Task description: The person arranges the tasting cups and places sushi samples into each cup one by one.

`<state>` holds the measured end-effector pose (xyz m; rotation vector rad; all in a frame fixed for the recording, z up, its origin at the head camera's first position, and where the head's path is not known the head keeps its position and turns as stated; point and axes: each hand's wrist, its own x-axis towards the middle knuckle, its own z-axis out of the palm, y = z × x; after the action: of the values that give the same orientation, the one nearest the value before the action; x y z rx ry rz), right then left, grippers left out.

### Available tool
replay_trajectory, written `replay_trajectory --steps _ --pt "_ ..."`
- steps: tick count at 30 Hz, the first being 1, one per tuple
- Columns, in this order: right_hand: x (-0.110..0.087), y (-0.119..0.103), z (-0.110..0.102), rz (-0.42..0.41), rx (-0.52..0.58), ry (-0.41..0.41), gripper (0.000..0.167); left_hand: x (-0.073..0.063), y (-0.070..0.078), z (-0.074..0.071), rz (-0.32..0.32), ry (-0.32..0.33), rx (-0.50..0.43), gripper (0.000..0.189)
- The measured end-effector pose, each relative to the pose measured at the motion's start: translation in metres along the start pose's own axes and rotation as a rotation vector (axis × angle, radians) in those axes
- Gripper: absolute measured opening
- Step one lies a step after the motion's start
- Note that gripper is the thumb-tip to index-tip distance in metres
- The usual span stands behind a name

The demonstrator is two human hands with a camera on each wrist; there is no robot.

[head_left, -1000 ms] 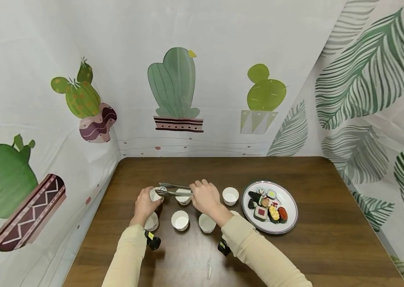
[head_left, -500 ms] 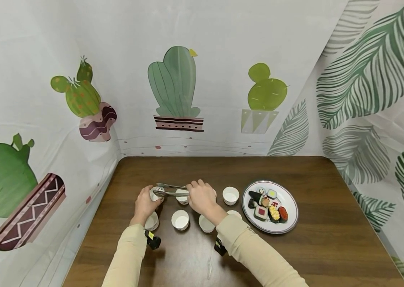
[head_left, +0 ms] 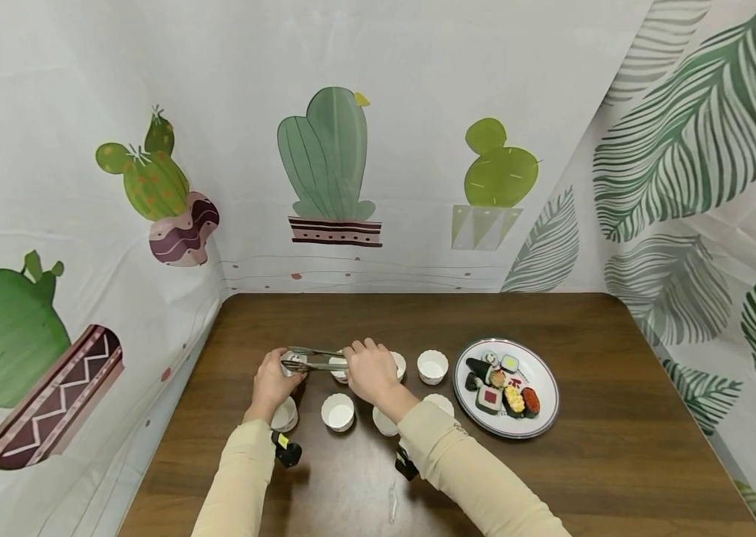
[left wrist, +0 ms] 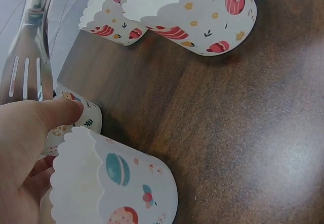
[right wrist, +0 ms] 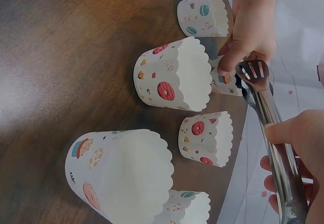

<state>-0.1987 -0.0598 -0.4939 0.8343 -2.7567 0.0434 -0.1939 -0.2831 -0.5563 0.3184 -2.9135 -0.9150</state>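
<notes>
At the back left of the cups, my left hand (head_left: 272,382) holds a white printed paper baking cup (right wrist: 230,88), its thumb against the cup's wall. My right hand (head_left: 371,371) grips metal serving tongs (head_left: 324,366) that point left. Their slotted, fork-like tips stand over this cup's mouth, and the two arms are apart in the head view. Something small and pale with dark marks shows inside the cup, partly hidden by the tongs; its kind cannot be made out. In the left wrist view, a tong tip (left wrist: 28,64) comes down just behind my thumb.
Several more paper cups stand in two rows, among them a front middle cup (head_left: 338,412) and a back right cup (head_left: 432,367). Right of them, an oval plate (head_left: 542,373) carries several sushi pieces (head_left: 514,400). A fabric backdrop (head_left: 411,268) rises behind the wooden table (head_left: 619,418).
My right hand and the tongs have shifted a little to the left, the tips passing further over the held cup. My left hand stays in place with the cup.
</notes>
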Motion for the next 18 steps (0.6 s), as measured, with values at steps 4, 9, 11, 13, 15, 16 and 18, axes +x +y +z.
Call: replay_trajectory --steps 4,9,11,13,15,16,18 --pt "0.0004 -0.0001 -0.0004 0.002 0.003 -0.006 0.029 -0.0007 0.0017 -0.0009 0.008 0.007 -0.006 0.066" --pt "0.0010 0.0007 -0.0016 0.000 -0.001 -0.012 0.030 -0.0007 0.0018 -0.0011 0.017 0.022 -0.007 0.066" --pt "0.0009 0.0012 -0.0022 -0.002 -0.005 -0.017 0.030 -0.0006 0.0012 -0.0008 0.020 0.025 -0.001 0.066" --pt "0.0004 0.0017 -0.0027 -0.003 -0.006 -0.025 0.031 -0.0010 0.0014 -0.0009 0.024 0.027 0.002 0.065" --pt "-0.0005 0.0024 -0.0031 -0.002 -0.007 -0.033 0.032 -0.0015 0.0016 -0.0009 0.025 0.027 0.002 0.065" --pt "-0.0011 0.0028 -0.0032 -0.001 -0.007 -0.038 0.032 -0.0019 0.0018 -0.0010 0.027 0.028 0.005 0.065" --pt "-0.0022 0.0039 -0.0035 0.002 -0.004 -0.044 0.032 -0.0024 0.0019 -0.0008 0.031 0.032 0.007 0.065"
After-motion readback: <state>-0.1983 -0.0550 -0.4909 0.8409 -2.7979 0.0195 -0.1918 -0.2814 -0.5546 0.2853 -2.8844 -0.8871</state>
